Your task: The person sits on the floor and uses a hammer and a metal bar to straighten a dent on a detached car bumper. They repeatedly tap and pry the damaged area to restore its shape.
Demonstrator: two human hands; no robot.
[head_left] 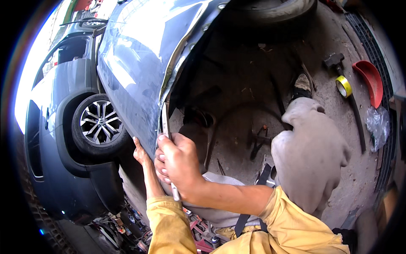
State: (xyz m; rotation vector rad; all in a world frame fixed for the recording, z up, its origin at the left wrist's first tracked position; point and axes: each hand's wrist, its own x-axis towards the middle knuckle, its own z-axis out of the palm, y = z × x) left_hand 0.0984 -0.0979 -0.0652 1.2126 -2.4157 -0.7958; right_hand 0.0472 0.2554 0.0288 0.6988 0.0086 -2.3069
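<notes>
My right hand is closed in a fist around a slim, flat metal bar. The bar's upper end lies against the inner edge of a grey-blue car body panel, and its lower end sticks out below my fist. Along that edge the panel has a bent, worn metal lip. Lower down, on the panel's outer side, my left hand touches the panel. One of its fingers is stretched upward; the others are partly hidden.
Left stands a dark vehicle with an alloy wheel. A tire shows at the top. On the floor to the right lie a hammer, yellow tape roll, red curved piece and clear plastic bag. My bent knee is right.
</notes>
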